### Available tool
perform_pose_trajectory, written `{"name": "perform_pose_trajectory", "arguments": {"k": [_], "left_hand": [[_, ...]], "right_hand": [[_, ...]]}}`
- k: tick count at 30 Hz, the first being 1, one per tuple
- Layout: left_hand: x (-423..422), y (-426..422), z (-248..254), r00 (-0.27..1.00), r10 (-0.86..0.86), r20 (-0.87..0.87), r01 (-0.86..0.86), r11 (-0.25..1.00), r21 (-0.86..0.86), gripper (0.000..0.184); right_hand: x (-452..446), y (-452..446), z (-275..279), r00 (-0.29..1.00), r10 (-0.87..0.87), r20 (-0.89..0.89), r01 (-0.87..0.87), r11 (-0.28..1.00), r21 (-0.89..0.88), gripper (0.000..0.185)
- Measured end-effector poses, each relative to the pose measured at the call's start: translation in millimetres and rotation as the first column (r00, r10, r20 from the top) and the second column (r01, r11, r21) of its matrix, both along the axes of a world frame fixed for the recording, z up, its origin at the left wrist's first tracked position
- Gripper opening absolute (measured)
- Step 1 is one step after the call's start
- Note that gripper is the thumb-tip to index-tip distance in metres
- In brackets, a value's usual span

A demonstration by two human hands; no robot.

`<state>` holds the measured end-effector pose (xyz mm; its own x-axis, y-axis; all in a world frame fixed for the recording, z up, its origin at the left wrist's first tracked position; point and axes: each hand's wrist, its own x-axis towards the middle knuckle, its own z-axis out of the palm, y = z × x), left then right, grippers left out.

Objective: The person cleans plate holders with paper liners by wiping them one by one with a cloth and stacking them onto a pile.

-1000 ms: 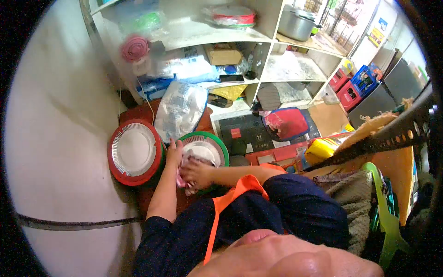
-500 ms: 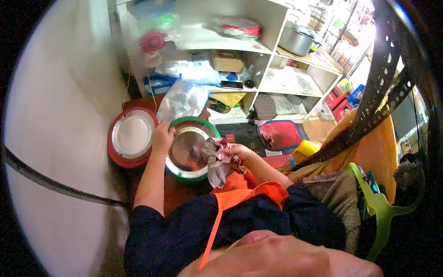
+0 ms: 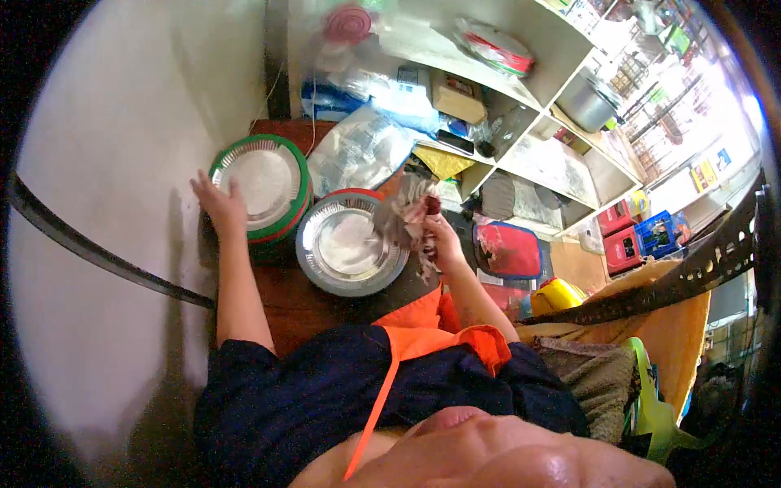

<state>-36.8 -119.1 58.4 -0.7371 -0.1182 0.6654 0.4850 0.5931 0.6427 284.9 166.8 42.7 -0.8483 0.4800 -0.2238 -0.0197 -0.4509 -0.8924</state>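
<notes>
At the left edge of a green-rimmed plate [image 3: 302,175] with a fluted silvery centre, my left hand [image 3: 221,210] has its fingers spread. That plate tops a stack, with a red rim showing beneath it. My right hand [image 3: 440,242] is closed around a crumpled, patterned cloth [image 3: 407,207], blurred by motion. The cloth hangs over the right side of a grey-rimmed plate [image 3: 350,286], which also has a fluted silvery centre. A red rim peeks out behind the grey one. Both stacks stand side by side on a reddish-brown tabletop [image 3: 281,304].
Behind the stacks lies a clear plastic bag [image 3: 358,159]. White shelves [image 3: 529,89] rise beyond, holding a phone [image 3: 455,142], a box [image 3: 458,98], wrapped plates [image 3: 496,50] and a metal pot [image 3: 587,99]. A wall [image 3: 122,203] borders the left side.
The green-rimmed plate has gone from the right stack to the top of the left one, covering the red-rimmed plate. A grey-rimmed plate now tops the right stack. My left hand has opened; the view has turned.
</notes>
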Motion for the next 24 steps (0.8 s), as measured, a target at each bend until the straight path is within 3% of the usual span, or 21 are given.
{"name": "perform_pose_trajectory", "arguments": {"k": [1,2,3,4,5,6,8,10,12,14,16,18,20,21,22,24], "left_hand": [[10,12,-4,0.997,-0.016,-0.078,0.002,0.985,-0.17,0.056],[22,34,-17,0.973,-0.196,-0.125,0.167,0.963,-0.212,0.055],[38,57,-28,0.915,-0.368,-0.162,0.322,0.912,-0.255,0.053],[60,74,-23,0.773,-0.633,-0.03,0.608,0.754,-0.247,0.049],[72,92,-23,0.633,-0.768,0.097,0.756,0.585,-0.295,0.048],[84,107,-22,0.674,-0.695,0.252,0.702,0.496,-0.511,0.049],[75,131,-75,0.73,-0.639,0.243,0.63,0.492,-0.601,0.055],[65,144,-89,0.651,-0.454,0.608,0.754,0.481,-0.448,0.06],[66,150,-91,0.573,-0.457,0.68,0.807,0.458,-0.372,0.063],[66,149,-96,0.597,-0.491,0.634,0.789,0.501,-0.355,0.069],[40,162,-149,0.595,-0.534,0.6,0.801,0.455,-0.389,0.073],[34,161,-161,0.589,-0.573,0.57,0.808,0.413,-0.42,0.077],[33,159,-126,0.286,-0.562,0.776,0.897,0.442,-0.011,0.084],[33,158,-125,0.15,-0.556,0.818,0.872,0.464,0.155,0.084],[31,158,-126,0.022,-0.546,0.837,0.812,0.499,0.304,0.085],[38,157,-116,0.116,-0.571,0.813,0.843,0.49,0.224,0.086]], "right_hand": [[-9,-9,2,0.993,0.019,0.115,-0.036,0.989,0.146,0.026],[-26,-18,-6,0.958,-0.087,0.273,-0.062,0.867,0.495,0.027],[-38,-25,-25,0.959,0.002,0.283,-0.227,0.602,0.765,0.025],[-36,-50,-4,0.961,0.064,0.271,-0.278,0.252,0.927,0.026],[-43,-74,18,0.732,0.026,0.681,-0.653,-0.259,0.712,0.034],[-29,-92,-18,0.871,0.064,0.488,-0.416,-0.433,0.8,0.041],[-7,-114,-50,0.873,0.086,0.481,-0.39,-0.468,0.793,0.046],[-3,-110,-21,0.86,0.114,0.498,-0.416,-0.41,0.812,0.05],[0,-87,-13,0.848,0.144,0.51,-0.44,-0.347,0.828,0.053],[-11,-48,-31,0.867,-0.193,0.46,-0.479,-0.581,0.658,0.059],[-49,-32,-29,0.827,-0.258,0.499,-0.562,-0.407,0.72,0.066],[-92,-34,-30,0.906,-0.123,0.406,-0.424,-0.27,0.865,0.072],[-127,-56,-53,0.913,-0.065,0.402,-0.399,-0.341,0.851,0.071],[-133,-75,-41,0.835,0.046,0.548,-0.496,-0.369,0.786,0.066],[-132,-92,-32,0.744,0.028,0.668,-0.593,-0.432,0.679,0.06],[-112,-107,-30,0.702,0.237,0.671,-0.487,-0.529,0.696,0.06]]}}
